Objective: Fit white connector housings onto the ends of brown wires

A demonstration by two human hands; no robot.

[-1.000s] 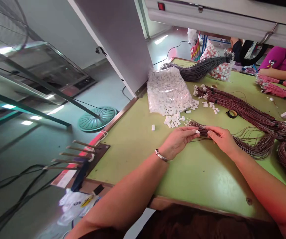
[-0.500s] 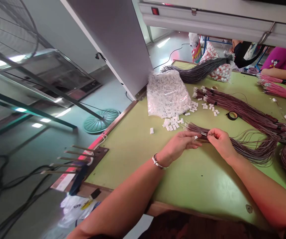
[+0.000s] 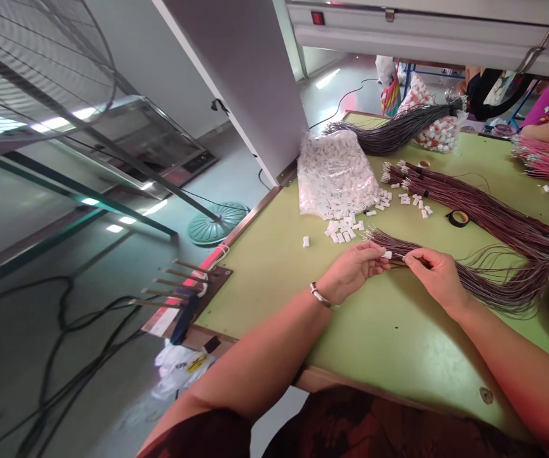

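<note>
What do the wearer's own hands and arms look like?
The left hand and right hand are ungloved. A narrow, pale-and-dark band circles the left wrist; the right wrist shows none. The left sleeve is dark and leaves the forearm uncovered.

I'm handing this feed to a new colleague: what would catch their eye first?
Probably the left hand, pinching a small white connector over the green table, and the right hand, facing it with a thin wire. Beyond them lies a clear bag of white pieces, loose ones in front. Past it, rightward, stretches a thick dark wire bundle.
</note>
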